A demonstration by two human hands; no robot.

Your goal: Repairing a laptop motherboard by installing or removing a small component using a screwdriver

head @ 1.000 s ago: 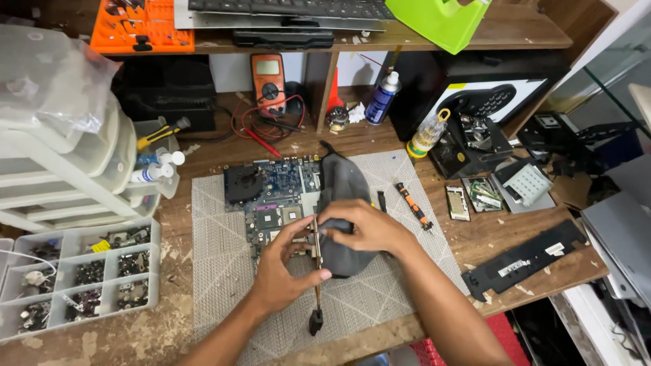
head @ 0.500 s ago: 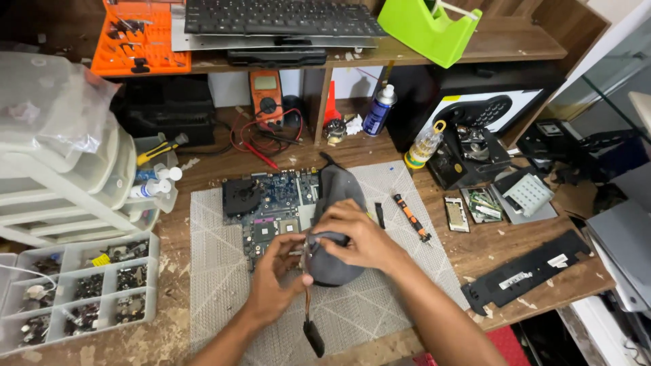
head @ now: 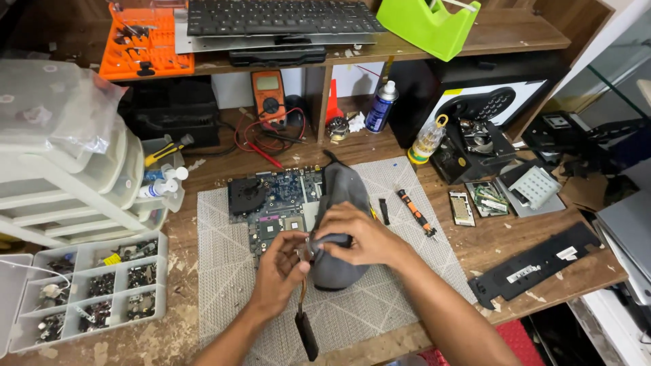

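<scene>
While two hands (head: pixel 319 254) grip one grey cloth (head: pixel 339 224), one motherboard (head: pixel 274 203) lies beneath.

multimeter (head: pixel 269 96) | spray can (head: pixel 381 107) | green tape dispenser (head: pixel 428 24) | keyboard (head: pixel 281 16)

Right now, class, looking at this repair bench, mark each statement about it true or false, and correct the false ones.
1. Both hands are on the grey cloth pouch. False: the right hand rests on it; the left hand pinches a thin copper-coloured part beside it.
2. A circuit board lies on the grey mat. True.
3. The green tape dispenser sits on the mat. False: it is on the upper shelf.
4. An orange-handled screwdriver lies right of the pouch. True.
5. The orange multimeter stands under the shelf. True.
</scene>
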